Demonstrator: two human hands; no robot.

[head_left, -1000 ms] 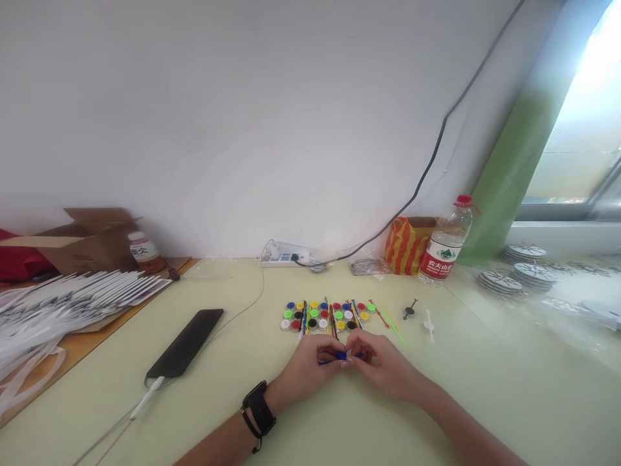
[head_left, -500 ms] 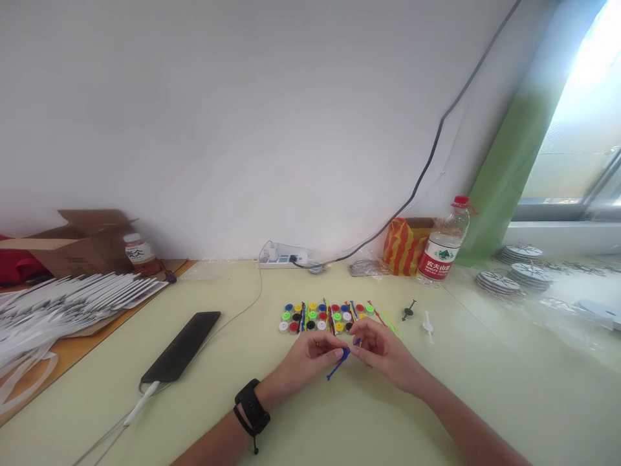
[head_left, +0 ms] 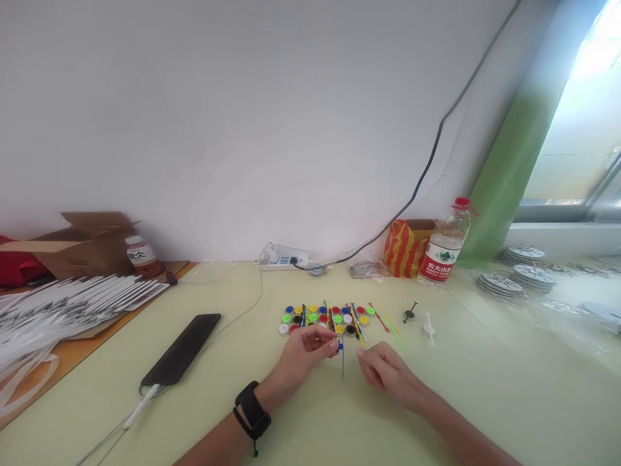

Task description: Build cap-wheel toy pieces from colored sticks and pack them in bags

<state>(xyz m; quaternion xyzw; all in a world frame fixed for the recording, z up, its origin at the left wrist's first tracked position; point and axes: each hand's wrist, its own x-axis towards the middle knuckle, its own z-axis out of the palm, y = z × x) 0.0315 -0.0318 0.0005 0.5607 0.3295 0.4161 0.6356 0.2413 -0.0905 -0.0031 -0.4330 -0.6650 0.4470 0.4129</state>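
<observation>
My left hand [head_left: 310,353] pinches a small blue plastic disc with a thin pointer [head_left: 342,362], its arm seen nearly edge-on. Close on the right, my right hand [head_left: 391,375] is apart from it, with fingers curled in; whether anything small is between them is hidden. Beyond both hands lie rows of small round knobs [head_left: 314,318] in blue, yellow, green, red, white and black. Thin coloured arrow strips lie between them, a red arrow strip [head_left: 378,317] among these. Off to the right are a black disc with an arrow [head_left: 410,314] and a white one [head_left: 429,329].
A black phone [head_left: 182,349] on a cable lies left. A power strip [head_left: 286,260] sits by the wall. At right stand a large water bottle [head_left: 439,252], a striped bag [head_left: 402,249] and stacked white discs [head_left: 499,285]. Left are a cardboard box [head_left: 92,249] and white sheets [head_left: 97,304].
My right hand has come away from the blue piece, moving right and slightly down, its fingers curling. My left hand keeps the piece and has turned it so the pointer hangs almost upright.
</observation>
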